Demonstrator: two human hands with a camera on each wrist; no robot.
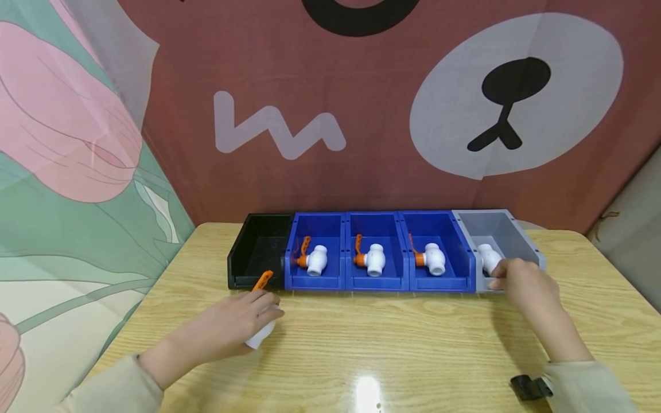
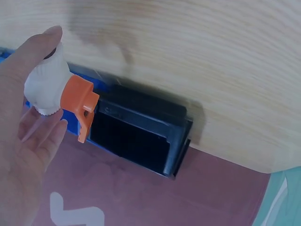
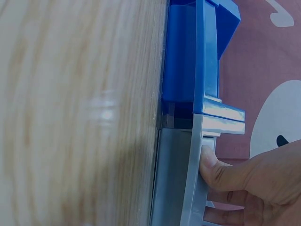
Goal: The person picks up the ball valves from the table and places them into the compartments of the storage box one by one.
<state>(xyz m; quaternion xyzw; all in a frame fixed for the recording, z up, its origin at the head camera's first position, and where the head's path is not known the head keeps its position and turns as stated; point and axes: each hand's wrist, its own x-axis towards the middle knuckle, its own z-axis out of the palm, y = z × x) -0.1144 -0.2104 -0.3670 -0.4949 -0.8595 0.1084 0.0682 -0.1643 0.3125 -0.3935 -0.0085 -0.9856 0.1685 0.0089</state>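
Observation:
In front of the black bin (image 1: 260, 281), my left hand (image 1: 234, 321) holds a white ball valve (image 2: 47, 84) above the table. Its orange handle (image 1: 263, 280) points up toward the bin in the head view. My right hand (image 1: 529, 284) reaches over the front of the grey bin (image 1: 521, 241) at the row's other end. Its fingertips grip the lower end of another white ball valve (image 1: 487, 258), tilted inside that bin; the hand covers the rest of it. In the right wrist view, the thumb (image 3: 210, 157) lies at the grey bin's rim and the valve is hidden.
Three blue bins (image 1: 377, 284) stand side by side between the black and grey ones, each with a white ball valve (image 1: 375, 261) with an orange handle. A printed curtain (image 1: 310, 183) hangs behind the wooden table (image 1: 330, 338). A small black object (image 1: 531, 388) is by the right sleeve.

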